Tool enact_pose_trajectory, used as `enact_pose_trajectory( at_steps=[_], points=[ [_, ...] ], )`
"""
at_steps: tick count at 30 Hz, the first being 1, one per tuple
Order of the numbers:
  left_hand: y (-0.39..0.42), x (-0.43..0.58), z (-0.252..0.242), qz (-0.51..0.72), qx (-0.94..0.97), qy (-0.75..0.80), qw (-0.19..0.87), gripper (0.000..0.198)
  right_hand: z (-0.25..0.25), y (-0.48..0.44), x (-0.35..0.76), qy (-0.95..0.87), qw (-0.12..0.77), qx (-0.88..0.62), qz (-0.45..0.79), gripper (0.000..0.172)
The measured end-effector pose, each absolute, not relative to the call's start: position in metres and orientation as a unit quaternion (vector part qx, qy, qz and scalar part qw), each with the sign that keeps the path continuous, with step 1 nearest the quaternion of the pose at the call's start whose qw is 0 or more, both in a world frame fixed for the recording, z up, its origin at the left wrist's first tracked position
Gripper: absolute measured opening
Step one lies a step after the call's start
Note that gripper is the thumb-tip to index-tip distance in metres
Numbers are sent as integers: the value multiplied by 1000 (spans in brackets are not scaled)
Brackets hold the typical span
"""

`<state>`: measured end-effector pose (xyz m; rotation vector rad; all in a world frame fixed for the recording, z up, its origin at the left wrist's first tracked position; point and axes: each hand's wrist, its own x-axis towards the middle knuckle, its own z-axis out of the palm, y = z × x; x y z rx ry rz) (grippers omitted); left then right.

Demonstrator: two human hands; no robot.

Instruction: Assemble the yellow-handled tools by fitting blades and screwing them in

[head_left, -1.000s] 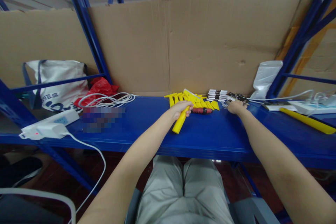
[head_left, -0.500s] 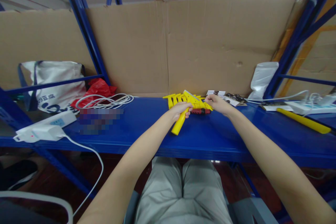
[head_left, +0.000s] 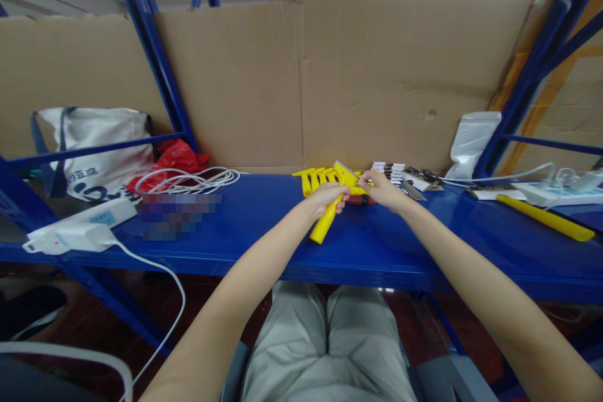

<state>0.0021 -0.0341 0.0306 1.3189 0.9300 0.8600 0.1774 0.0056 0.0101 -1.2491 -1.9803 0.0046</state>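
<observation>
My left hand (head_left: 330,196) is wrapped round the handle of a yellow scraper (head_left: 325,225), whose wide head points up and away from me. At the right end of that head, my right hand (head_left: 377,187) has its fingertips pinched together; whatever they hold is too small or hidden to make out. Behind both hands lies a row of several more yellow scrapers (head_left: 308,181), partly covered by the hands. A dark red screwdriver-like handle (head_left: 362,200) rests just under my right fingers.
Small white-and-black packets (head_left: 389,169) and dark cards (head_left: 421,177) lie right of the hands. A long yellow strip (head_left: 546,217) and a power strip (head_left: 560,193) are farther right. On the left are coiled white cable (head_left: 207,181), a red bag (head_left: 176,160) and another power strip (head_left: 85,226).
My right hand has moved left and toward me, up to the scraper's head. More of the white-and-black packets shows now. The left hand has shifted only slightly with the scraper.
</observation>
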Motion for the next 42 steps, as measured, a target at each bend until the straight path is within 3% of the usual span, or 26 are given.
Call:
enact_pose_trajectory(
  at_steps=[17, 31, 42],
  points=[
    [-29, 4, 30, 356, 489, 436, 666, 25, -8, -5, 150, -758, 377, -515, -132, 14],
    [-28, 2, 29, 381, 489, 411, 668, 25, -11, -5, 145, -769, 410, -476, -114, 16],
    [-29, 3, 29, 394, 484, 410, 665, 25, -3, -10, 146, -776, 385, -492, -82, 11]
  ],
)
